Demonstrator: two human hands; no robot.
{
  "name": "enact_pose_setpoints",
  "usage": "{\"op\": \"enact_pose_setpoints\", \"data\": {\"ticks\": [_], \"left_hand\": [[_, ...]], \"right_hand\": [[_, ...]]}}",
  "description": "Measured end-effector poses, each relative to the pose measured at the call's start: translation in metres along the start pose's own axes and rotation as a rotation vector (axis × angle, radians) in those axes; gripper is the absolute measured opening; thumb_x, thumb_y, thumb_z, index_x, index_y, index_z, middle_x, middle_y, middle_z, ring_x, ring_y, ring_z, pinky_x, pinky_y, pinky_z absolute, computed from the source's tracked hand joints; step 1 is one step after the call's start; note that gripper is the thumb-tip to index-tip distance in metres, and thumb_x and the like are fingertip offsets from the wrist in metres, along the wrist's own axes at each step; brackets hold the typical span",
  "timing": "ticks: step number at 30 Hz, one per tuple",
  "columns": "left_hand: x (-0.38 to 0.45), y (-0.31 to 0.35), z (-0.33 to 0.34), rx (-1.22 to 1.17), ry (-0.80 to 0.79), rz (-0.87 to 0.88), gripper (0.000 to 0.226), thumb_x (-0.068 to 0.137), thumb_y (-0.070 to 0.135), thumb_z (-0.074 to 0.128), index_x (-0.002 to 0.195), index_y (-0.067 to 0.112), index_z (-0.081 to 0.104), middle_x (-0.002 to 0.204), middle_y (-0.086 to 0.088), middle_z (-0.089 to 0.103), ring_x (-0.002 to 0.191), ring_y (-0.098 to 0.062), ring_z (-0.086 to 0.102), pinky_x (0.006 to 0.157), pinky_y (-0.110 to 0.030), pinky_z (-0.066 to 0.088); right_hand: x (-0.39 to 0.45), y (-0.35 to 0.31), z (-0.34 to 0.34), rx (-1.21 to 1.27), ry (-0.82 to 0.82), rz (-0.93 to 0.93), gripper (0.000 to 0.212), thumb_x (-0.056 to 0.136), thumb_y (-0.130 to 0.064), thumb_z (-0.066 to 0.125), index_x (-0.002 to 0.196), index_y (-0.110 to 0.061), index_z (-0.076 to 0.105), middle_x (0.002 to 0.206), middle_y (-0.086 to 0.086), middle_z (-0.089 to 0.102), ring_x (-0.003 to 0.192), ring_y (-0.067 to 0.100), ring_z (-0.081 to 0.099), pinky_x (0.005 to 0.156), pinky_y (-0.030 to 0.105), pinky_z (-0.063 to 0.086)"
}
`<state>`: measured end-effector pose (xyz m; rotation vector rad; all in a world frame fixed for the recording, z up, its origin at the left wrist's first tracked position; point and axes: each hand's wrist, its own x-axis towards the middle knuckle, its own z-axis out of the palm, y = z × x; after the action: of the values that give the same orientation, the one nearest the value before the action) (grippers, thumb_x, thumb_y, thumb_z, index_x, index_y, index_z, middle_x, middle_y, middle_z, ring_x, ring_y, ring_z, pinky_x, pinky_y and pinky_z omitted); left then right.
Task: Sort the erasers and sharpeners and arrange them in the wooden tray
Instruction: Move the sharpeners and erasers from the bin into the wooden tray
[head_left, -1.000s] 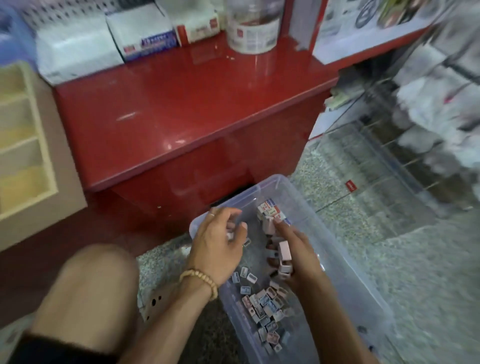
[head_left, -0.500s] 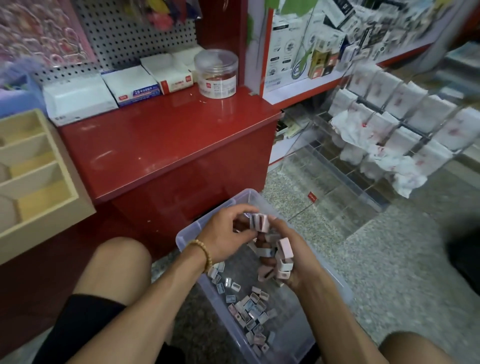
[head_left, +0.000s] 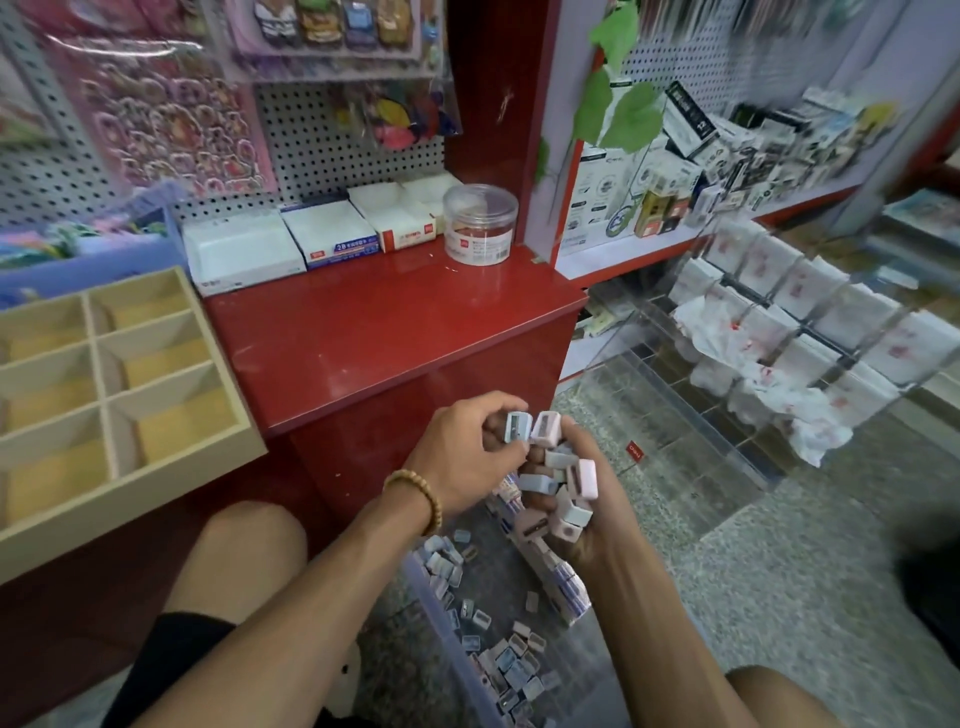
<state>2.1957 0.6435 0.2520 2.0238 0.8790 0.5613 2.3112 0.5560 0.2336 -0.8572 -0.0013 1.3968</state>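
Left hand: the left hand (head_left: 467, 457) is pinching 2 small sharpeners (head_left: 530, 427) between its curled fingers and thumb, right above the other hand.
Right hand: the right hand (head_left: 587, 514) is cupping a heap of pink and blue sharpeners (head_left: 563, 493), with its fingers curling up around them.
Bin: the clear plastic bin (head_left: 441, 597) is sitting on the floor under both hands, and many more small pieces (head_left: 504, 660) are lying loose in it.
Tray: the wooden tray (head_left: 228, 410) is waiting on the left, well apart from the hands, and its 6 boxes in view are looking bare.
What could go wrong: the heap is looking too full, so I think a sharpener may be slipping off if the hand is tipping. One falling past the bin's wall may be rolling away on the speckled floor (head_left: 779, 597).
Edges: the corner of the red counter (head_left: 395, 338) is sticking out between the hands and the tray.
Room: open space is lying over the counter top, so lifting up and over looks safest.
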Motion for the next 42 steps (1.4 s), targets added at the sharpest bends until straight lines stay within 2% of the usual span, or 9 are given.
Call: {"op": "enact_pose_setpoints", "data": {"ticks": [2, 8, 14, 20, 25, 28, 32, 37, 42], "left_hand": [[-0.003, 0.001, -0.014, -0.001, 0.027, -0.008, 0.03, 0.082, 0.025, 0.071, 0.111, 0.029, 0.067, 0.08, 0.011, 0.068, 0.067, -0.002, 0.061, 0.067, -0.024, 0.055], [-0.02, -0.006, -0.071, -0.084, 0.18, -0.019, 0.025, 0.078, 0.016, 0.078, 0.098, 0.027, 0.068, 0.07, 0.01, 0.06, 0.056, 0.003, 0.049, 0.059, -0.016, 0.044], [-0.047, -0.034, -0.145, -0.135, 0.39, -0.049, 0.03, 0.077, 0.009, 0.078, 0.094, 0.032, 0.067, 0.068, 0.009, 0.053, 0.056, -0.003, 0.046, 0.062, -0.022, 0.046], [-0.08, -0.083, -0.219, -0.012, 0.545, -0.131, 0.034, 0.078, 0.007, 0.075, 0.1, 0.032, 0.069, 0.066, 0.012, 0.053, 0.057, -0.004, 0.049, 0.062, -0.016, 0.043], [-0.102, -0.117, -0.256, 0.203, 0.587, -0.255, 0.032, 0.072, 0.008, 0.077, 0.097, 0.024, 0.065, 0.068, 0.01, 0.056, 0.061, -0.006, 0.052, 0.067, -0.028, 0.048], [-0.114, -0.134, -0.271, 0.493, 0.519, -0.338, 0.021, 0.072, 0.014, 0.075, 0.086, 0.026, 0.064, 0.079, 0.01, 0.061, 0.076, -0.016, 0.062, 0.072, -0.031, 0.051], [-0.114, -0.146, -0.268, 0.834, 0.214, -0.427, 0.016, 0.084, 0.032, 0.067, 0.099, 0.028, 0.066, 0.103, 0.004, 0.059, 0.097, -0.023, 0.062, 0.078, -0.035, 0.052], [-0.106, -0.151, -0.269, 0.842, 0.108, -0.458, 0.034, 0.08, 0.05, 0.071, 0.108, 0.031, 0.067, 0.112, 0.006, 0.061, 0.104, -0.02, 0.061, 0.084, -0.033, 0.051], [-0.111, -0.151, -0.27, 0.888, 0.132, -0.422, 0.034, 0.089, 0.036, 0.065, 0.122, 0.038, 0.062, 0.121, 0.006, 0.062, 0.109, -0.019, 0.059, 0.092, -0.031, 0.048]], "right_hand": [[0.003, -0.001, 0.011, -0.033, 0.008, -0.024, 0.05, 0.1, -0.04, 0.051, 0.063, -0.01, 0.066, 0.054, 0.001, 0.05, 0.033, 0.01, 0.046, 0.028, 0.02, 0.036], [0.021, 0.01, 0.065, -0.106, -0.077, 0.016, 0.033, 0.096, -0.042, 0.056, 0.08, -0.013, 0.054, 0.059, -0.001, 0.042, 0.035, 0.008, 0.041, 0.031, 0.019, 0.034], [0.04, 0.042, 0.145, -0.116, -0.218, 0.087, 0.028, 0.086, -0.038, 0.059, 0.075, -0.013, 0.056, 0.056, -0.004, 0.041, 0.032, 0.006, 0.039, 0.028, 0.016, 0.031], [0.081, 0.089, 0.208, -0.156, -0.314, 0.175, 0.032, 0.097, -0.039, 0.053, 0.078, -0.014, 0.056, 0.057, -0.004, 0.045, 0.036, 0.008, 0.041, 0.03, 0.019, 0.035], [0.112, 0.127, 0.241, -0.269, -0.272, 0.205, 0.029, 0.095, -0.039, 0.062, 0.081, -0.014, 0.057, 0.059, -0.005, 0.044, 0.037, 0.01, 0.041, 0.033, 0.02, 0.035], [0.122, 0.146, 0.253, -0.326, -0.231, 0.193, 0.026, 0.093, -0.038, 0.065, 0.085, -0.014, 0.061, 0.068, -0.001, 0.045, 0.042, 0.01, 0.041, 0.035, 0.021, 0.035], [0.121, 0.159, 0.264, -0.371, -0.172, 0.16, 0.025, 0.095, -0.034, 0.063, 0.083, -0.012, 0.063, 0.066, 0.002, 0.046, 0.041, 0.011, 0.041, 0.035, 0.02, 0.034], [0.122, 0.166, 0.259, -0.412, -0.126, 0.174, 0.023, 0.096, -0.034, 0.062, 0.086, -0.013, 0.061, 0.063, 0.0, 0.047, 0.041, 0.011, 0.04, 0.036, 0.02, 0.034], [0.123, 0.167, 0.255, -0.423, -0.128, 0.152, 0.024, 0.097, -0.035, 0.061, 0.09, -0.013, 0.064, 0.062, 0.0, 0.05, 0.043, 0.011, 0.041, 0.037, 0.021, 0.034]]}}
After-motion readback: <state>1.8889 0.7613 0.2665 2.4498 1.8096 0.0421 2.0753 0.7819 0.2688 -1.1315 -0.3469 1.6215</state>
